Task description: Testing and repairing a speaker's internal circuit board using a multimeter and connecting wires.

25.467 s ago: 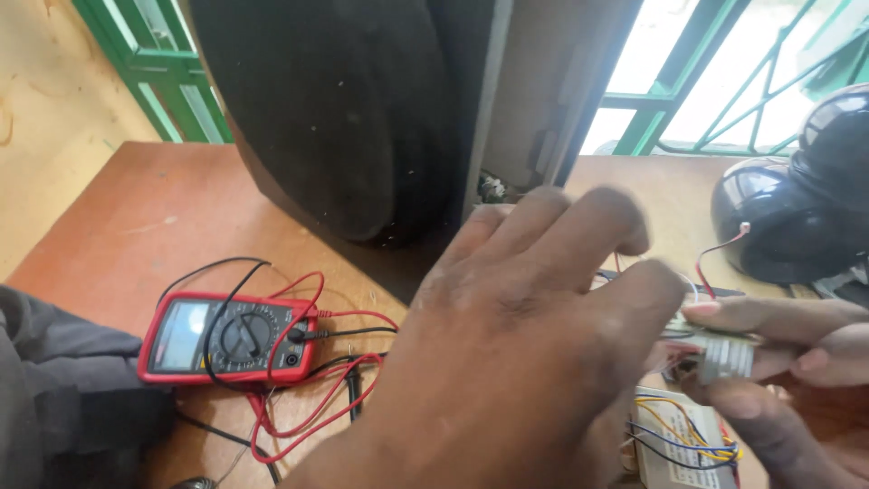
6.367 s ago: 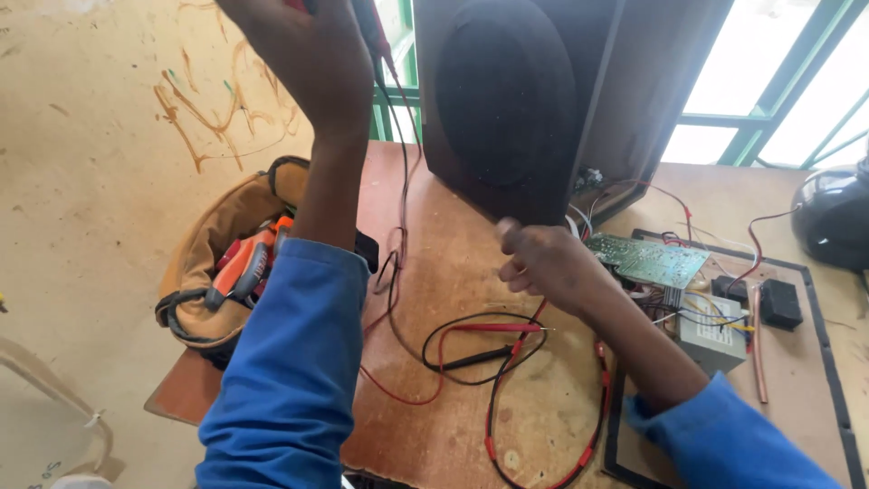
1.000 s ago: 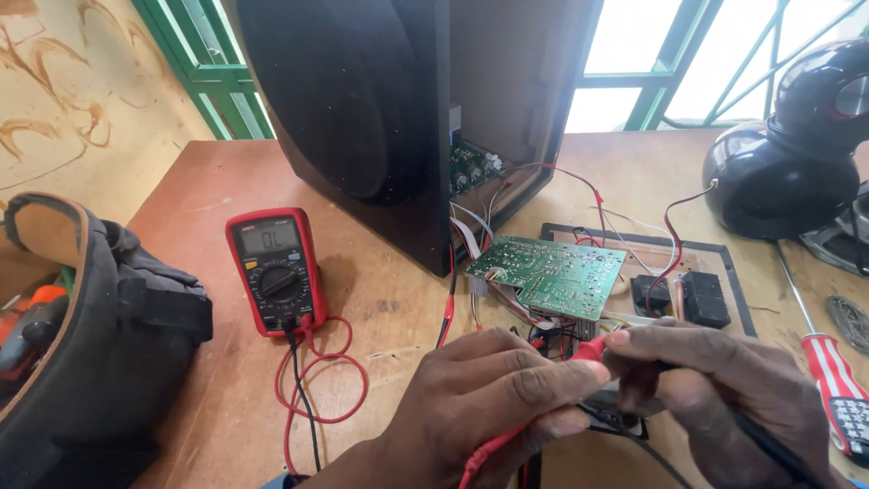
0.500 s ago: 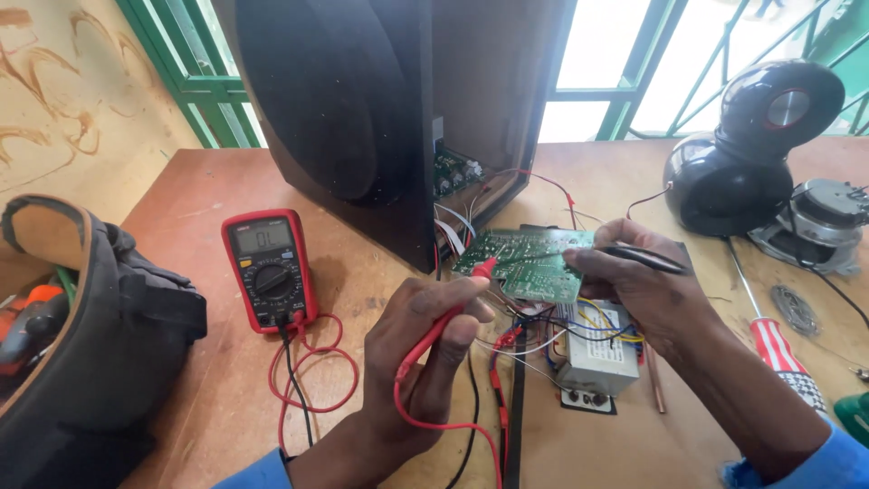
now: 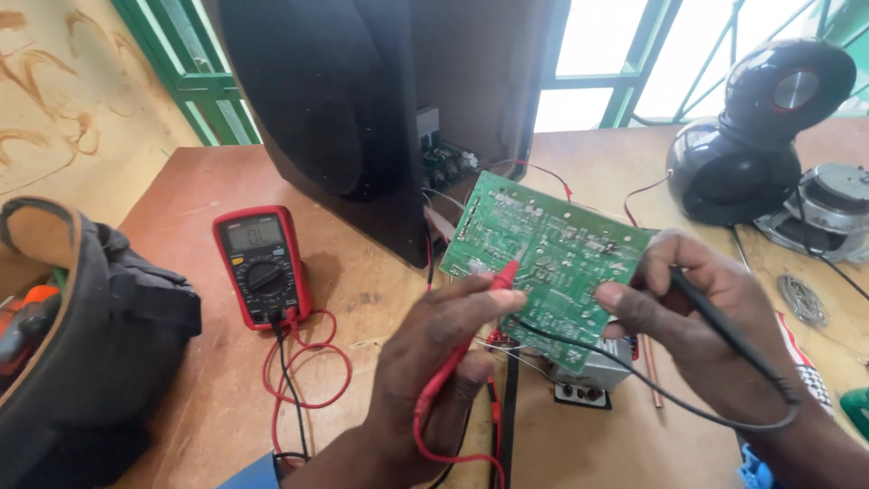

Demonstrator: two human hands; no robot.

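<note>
Right now my left hand (image 5: 444,358) pinches the red probe (image 5: 471,340) between thumb and fingers, closed firmly on its shaft, with the tip angled up and touching the lower left part of the green circuit board (image 5: 543,244). My right hand (image 5: 701,312) is closed on the black probe (image 5: 715,321), holding it like a pen, and my fingertips press against the right edge of that board, so I cannot tell exactly where the black tip lands. My two hands stay apart, one at each side of the board, which is tilted up with its solder side facing me. Just under the board sits a small grey metal box (image 5: 593,371), partly hidden. Red and black leads (image 5: 303,380) curl across the wooden table (image 5: 208,181) from the probes back to the red multimeter (image 5: 262,263), which lies flat to the left with its display lit and its dial in the middle. Behind the board stands a large dark speaker cabinet (image 5: 362,100), its back open, with thin wires running from it down toward the board. A dark tool bag (image 5: 100,335) rests at the left edge of the table. Off to the right stand a glossy black round speaker (image 5: 751,145) and, beside it, a bare speaker driver (image 5: 833,204). A red-handled screwdriver (image 5: 806,362) lies near my right wrist.
</note>
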